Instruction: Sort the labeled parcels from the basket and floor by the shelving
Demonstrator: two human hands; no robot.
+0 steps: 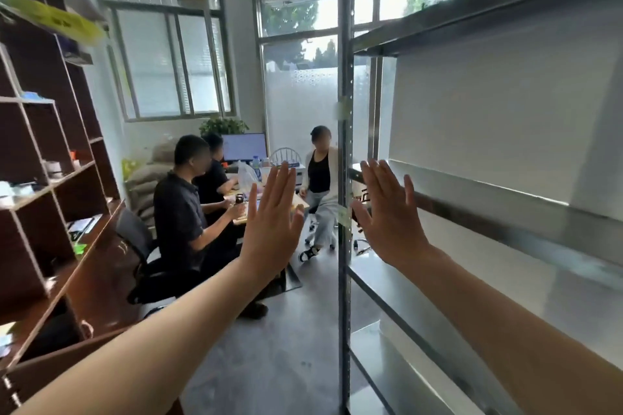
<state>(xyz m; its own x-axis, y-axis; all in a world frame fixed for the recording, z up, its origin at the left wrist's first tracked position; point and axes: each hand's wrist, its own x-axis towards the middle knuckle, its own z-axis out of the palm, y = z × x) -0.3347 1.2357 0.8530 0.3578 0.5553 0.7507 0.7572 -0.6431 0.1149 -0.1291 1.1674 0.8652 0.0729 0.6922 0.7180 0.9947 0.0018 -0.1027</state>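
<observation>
My left hand and my right hand are both raised in front of me, backs toward the camera, fingers straight and together, holding nothing. The upright post of the grey metal shelving runs between them; my right hand is in front of the shelving's bare shelves. No parcels and no basket are in view.
A dark brown wooden cubby shelf with small items fills the left. Three people sit around a desk with a monitor farther back, one on a black office chair. Grey floor lies between the two shelf units.
</observation>
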